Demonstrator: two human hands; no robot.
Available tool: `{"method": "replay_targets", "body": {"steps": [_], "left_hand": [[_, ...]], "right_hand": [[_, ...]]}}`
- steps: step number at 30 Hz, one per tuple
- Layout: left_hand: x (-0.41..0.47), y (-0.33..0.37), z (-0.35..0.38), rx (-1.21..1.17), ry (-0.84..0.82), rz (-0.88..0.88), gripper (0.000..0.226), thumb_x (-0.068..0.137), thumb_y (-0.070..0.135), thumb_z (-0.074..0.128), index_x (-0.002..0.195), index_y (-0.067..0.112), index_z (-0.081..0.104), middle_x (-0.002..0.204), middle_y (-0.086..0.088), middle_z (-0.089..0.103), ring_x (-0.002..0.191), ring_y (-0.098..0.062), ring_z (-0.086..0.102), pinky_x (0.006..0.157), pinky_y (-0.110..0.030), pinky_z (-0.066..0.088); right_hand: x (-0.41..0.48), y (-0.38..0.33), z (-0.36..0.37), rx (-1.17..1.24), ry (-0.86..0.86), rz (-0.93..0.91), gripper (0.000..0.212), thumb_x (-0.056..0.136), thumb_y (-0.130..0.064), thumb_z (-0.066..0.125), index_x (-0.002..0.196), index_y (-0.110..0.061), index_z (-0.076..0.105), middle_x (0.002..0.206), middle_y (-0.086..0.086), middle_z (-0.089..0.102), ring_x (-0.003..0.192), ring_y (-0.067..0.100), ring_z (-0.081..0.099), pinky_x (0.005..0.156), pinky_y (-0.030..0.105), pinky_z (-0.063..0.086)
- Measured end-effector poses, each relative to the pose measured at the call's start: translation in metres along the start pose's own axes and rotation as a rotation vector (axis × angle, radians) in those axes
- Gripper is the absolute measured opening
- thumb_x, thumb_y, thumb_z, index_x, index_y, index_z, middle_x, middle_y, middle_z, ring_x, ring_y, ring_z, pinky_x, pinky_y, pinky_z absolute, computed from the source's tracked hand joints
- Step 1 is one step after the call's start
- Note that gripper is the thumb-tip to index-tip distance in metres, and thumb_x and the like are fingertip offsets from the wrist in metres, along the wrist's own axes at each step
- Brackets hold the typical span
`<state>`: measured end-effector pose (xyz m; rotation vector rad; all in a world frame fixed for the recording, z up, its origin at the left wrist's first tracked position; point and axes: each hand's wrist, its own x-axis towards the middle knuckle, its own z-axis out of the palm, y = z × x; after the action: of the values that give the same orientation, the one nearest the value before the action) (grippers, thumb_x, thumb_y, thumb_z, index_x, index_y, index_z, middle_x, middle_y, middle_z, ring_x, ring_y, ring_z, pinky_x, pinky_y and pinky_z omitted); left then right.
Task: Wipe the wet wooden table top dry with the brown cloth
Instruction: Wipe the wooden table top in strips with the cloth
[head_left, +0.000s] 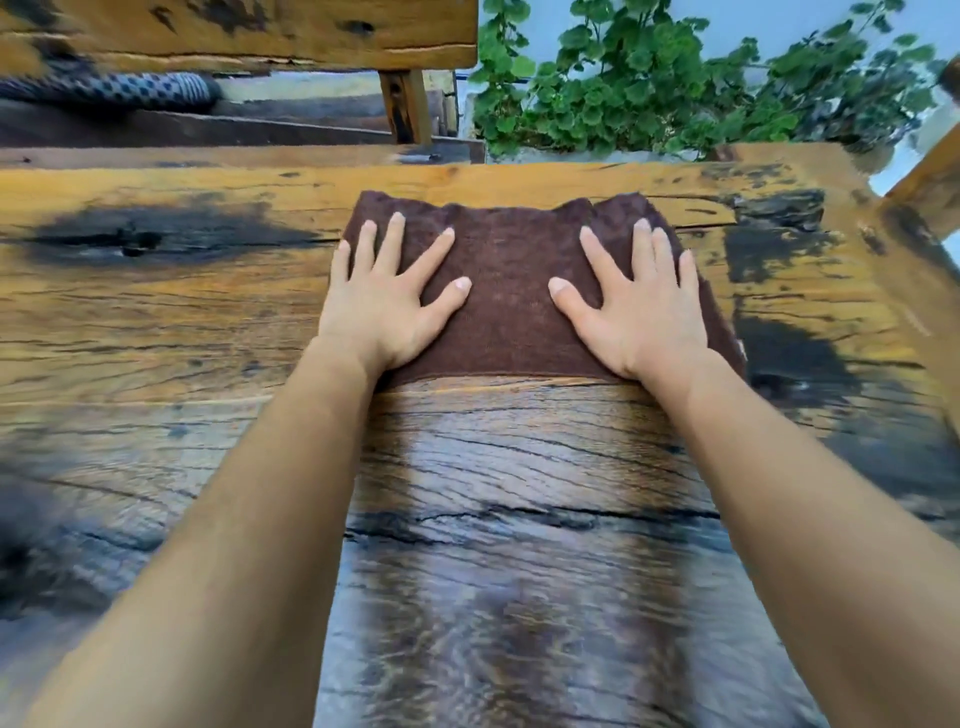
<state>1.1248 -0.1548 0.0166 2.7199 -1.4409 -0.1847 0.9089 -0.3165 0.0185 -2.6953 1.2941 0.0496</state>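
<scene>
A brown cloth (511, 291) lies spread flat near the far edge of the wooden table top (156, 322). My left hand (387, 301) presses flat on the cloth's left side, fingers spread. My right hand (636, 306) presses flat on its right side, fingers spread too. Neither hand grips the cloth; both palms rest on top of it. Between my forearms the wood (519, 519) looks dark and shiny with wet streaks running toward me. The far strip of the table beyond the cloth looks lighter and yellow.
A wooden bench (249, 31) stands beyond the table's far edge, with a dotted dark fabric (130, 88) on its seat. Green leafy plants (675, 83) grow at the back right. A wooden chair part (930, 176) pokes in at the right edge.
</scene>
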Motion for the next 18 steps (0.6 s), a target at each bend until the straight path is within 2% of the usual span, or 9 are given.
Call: {"method": "replay_targets", "body": {"steps": [9,18], "left_hand": [[-0.146,0.012,0.013,-0.008,-0.032,-0.013,0.069,0.095,0.080,0.010,0.159,0.058,-0.001,0.174,-0.001,-0.011,0.160,-0.026,-0.014,0.128,-0.048,-0.006],[-0.302,0.029,0.027,-0.014,-0.029,-0.021,0.076,0.086,0.082,-0.001,0.158,0.058,0.001,0.174,-0.002,-0.009,0.160,-0.027,-0.011,0.128,-0.047,-0.005]], "right_hand": [[-0.145,-0.003,0.014,0.020,-0.037,-0.016,0.079,0.095,-0.082,0.008,0.164,-0.046,-0.002,0.174,0.013,-0.013,0.160,0.026,-0.017,0.128,0.051,-0.010],[-0.302,0.001,0.025,0.026,-0.081,-0.018,0.082,0.091,-0.080,0.004,0.164,-0.044,-0.003,0.174,0.014,-0.015,0.160,0.026,-0.019,0.128,0.050,-0.011]]}}
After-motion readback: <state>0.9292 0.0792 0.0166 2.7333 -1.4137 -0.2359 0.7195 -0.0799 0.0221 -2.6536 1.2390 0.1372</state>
